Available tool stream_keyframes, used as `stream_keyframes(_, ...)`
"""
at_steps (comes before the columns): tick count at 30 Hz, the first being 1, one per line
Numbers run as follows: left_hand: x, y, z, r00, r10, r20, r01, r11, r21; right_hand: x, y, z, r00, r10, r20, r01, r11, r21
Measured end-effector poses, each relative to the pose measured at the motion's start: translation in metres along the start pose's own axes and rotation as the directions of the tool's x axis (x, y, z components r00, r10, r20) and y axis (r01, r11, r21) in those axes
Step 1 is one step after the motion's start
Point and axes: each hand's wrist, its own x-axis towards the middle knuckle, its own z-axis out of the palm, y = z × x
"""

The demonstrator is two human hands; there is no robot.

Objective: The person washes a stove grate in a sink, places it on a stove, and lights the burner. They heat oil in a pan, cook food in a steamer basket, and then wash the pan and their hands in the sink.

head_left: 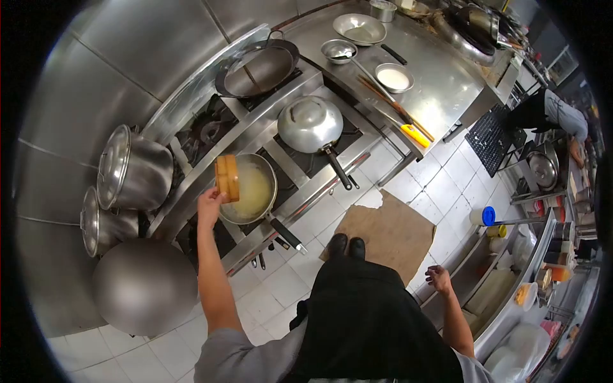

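Observation:
My left hand [211,206] grips an orange-brown, banded tub [227,178] by its lower edge. The tub is tipped on its side over a frying pan [275,191] on the stove; its inside faces away from me. Pale yellow, cloudy liquid [253,191] covers the pan's bottom, and the pan's black handle [288,235] points toward me. Off to the right, beside the low shelves, my right hand [438,279] hangs in the air with loosely bent fingers and nothing visible in it.
A pan with a domed metal lid [311,123] and a wok [258,70] occupy other burners. Tall pots [147,169] stand left. The steel counter [440,86] holds bowls and a yellow-handled knife [415,135]. Cardboard [396,230] lies underfoot. Another person [554,115] is at far right.

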Motion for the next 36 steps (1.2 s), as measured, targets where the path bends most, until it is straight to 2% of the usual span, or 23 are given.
stream_keyframes(3, -0.006, 0.001, -0.019, 1.000, 0.000, -0.017, -0.003, 0.989, -0.148, 0.004, 0.000, 0.022, 0.989, 0.136, 0.051, -0.133, 0.989, -0.066)
stream_keyframes(5, -0.015, 0.007, -0.023, 0.995, -0.099, 0.024, 0.100, 0.920, -0.379, 0.001, 0.003, 0.034, 0.977, 0.167, 0.131, -0.173, 0.984, 0.036)
stream_keyframes(6, -0.014, -0.005, -0.027, 0.995, -0.099, 0.032, 0.103, 0.923, -0.371, -0.002, 0.007, 0.043, 0.969, 0.205, 0.139, -0.201, 0.979, -0.047)
stream_keyframes(7, -0.010, -0.021, -0.029, 0.996, -0.064, 0.058, 0.075, 0.973, -0.219, -0.004, 0.011, 0.049, 0.960, 0.242, 0.141, -0.225, 0.966, -0.128)
stream_keyframes(9, -0.012, -0.006, -0.034, 0.996, 0.043, 0.081, -0.044, 0.999, 0.012, -0.006, 0.019, 0.060, 0.954, 0.254, 0.161, -0.259, 0.966, 0.014)
stream_keyframes(11, -0.012, 0.006, -0.030, 0.976, 0.181, 0.121, -0.197, 0.971, 0.137, -0.015, 0.034, 0.064, 0.979, 0.108, 0.171, -0.053, 0.954, -0.295)
stream_keyframes(12, -0.025, 0.071, -0.033, 0.954, 0.220, 0.204, -0.248, 0.961, 0.125, -0.005, 0.066, 0.068, 0.962, -0.091, 0.256, 0.211, 0.842, -0.497)
stream_keyframes(13, -0.029, 0.088, -0.030, 0.954, 0.217, 0.209, -0.230, 0.972, 0.044, -0.001, 0.089, 0.070, 0.954, -0.157, 0.256, 0.254, 0.877, -0.409)
stream_keyframes(14, -0.030, 0.113, -0.028, 0.930, 0.231, 0.287, -0.259, 0.964, 0.060, -0.006, 0.065, 0.073, 0.975, -0.025, 0.221, 0.151, 0.802, -0.578)
stream_keyframes(15, -0.029, 0.133, -0.024, 0.880, 0.325, 0.347, -0.392, 0.909, 0.143, 0.014, 0.109, 0.080, 0.922, -0.243, 0.302, 0.387, 0.537, -0.750)
stream_keyframes(16, -0.022, 0.141, -0.014, 0.824, 0.413, 0.388, -0.519, 0.825, 0.224, 0.003, 0.090, 0.083, 0.998, 0.036, 0.042, -0.013, 0.890, -0.455)
stream_keyframes(17, -0.009, 0.137, 0.008, 0.839, 0.406, 0.362, -0.484, 0.861, 0.156, -0.006, 0.091, 0.078, 0.860, -0.474, 0.188, 0.445, 0.518, -0.731)
stream_keyframes(18, -0.003, 0.156, 0.025, 0.666, 0.600, 0.443, -0.717, 0.678, 0.160, -0.028, 0.064, 0.082, 0.953, -0.299, -0.037, 0.235, 0.816, -0.528)
stream_keyframes(19, 0.000, 0.176, 0.041, 0.455, 0.737, 0.499, -0.883, 0.444, 0.149, -0.051, 0.034, 0.084, 0.981, -0.076, -0.181, 0.037, 0.976, -0.213)
stream_keyframes(21, 0.013, 0.197, 0.105, 0.349, 0.547, 0.761, -0.893, 0.440, 0.093, -0.053, 0.058, 0.097, 0.953, 0.115, -0.281, -0.089, 0.991, 0.103)
stream_keyframes(23, -0.041, 0.257, 0.161, 0.220, 0.540, 0.812, -0.850, 0.515, -0.112, -0.079, 0.080, 0.108, 0.923, 0.126, -0.364, -0.090, 0.989, 0.116)
stream_keyframes(25, -0.096, 0.298, 0.217, -0.007, 0.648, 0.761, -0.920, 0.294, -0.259, -0.117, 0.110, 0.124, 0.877, 0.142, -0.459, -0.062, 0.981, 0.185)
stream_keyframes(27, -0.139, 0.331, 0.275, -0.273, 0.683, 0.677, -0.874, 0.118, -0.471, -0.166, 0.141, 0.147, 0.776, 0.243, -0.582, -0.084, 0.954, 0.286)
stream_keyframes(29, -0.216, 0.393, 0.299, -0.426, 0.625, 0.654, -0.766, 0.135, -0.628, -0.207, 0.190, 0.179, 0.697, 0.170, -0.697, -0.113, 0.985, 0.126)
stream_keyframes(31, -0.291, 0.454, 0.313, -0.566, 0.535, 0.627, -0.662, 0.158, -0.733, -0.236, 0.234, 0.212, 0.615, 0.532, -0.581, -0.263, 0.834, 0.485)
stream_keyframes(33, -0.365, 0.511, 0.314, -0.766, 0.541, 0.348, -0.458, -0.079, -0.885, -0.260, 0.288, 0.263, 0.554, 0.451, -0.699, -0.279, 0.892, 0.355)
stream_keyframes(35, -0.441, 0.567, 0.291, -0.854, 0.514, 0.082, -0.253, -0.272, -0.929, -0.294, 0.297, 0.296, 0.470, 0.555, -0.686, -0.301, 0.832, 0.467)
stream_keyframes(36, -0.474, 0.593, 0.278, -0.876, 0.481, 0.034, -0.233, -0.361, -0.903, -0.307, 0.298, 0.311, 0.456, 0.567, -0.686, -0.301, 0.823, 0.481)
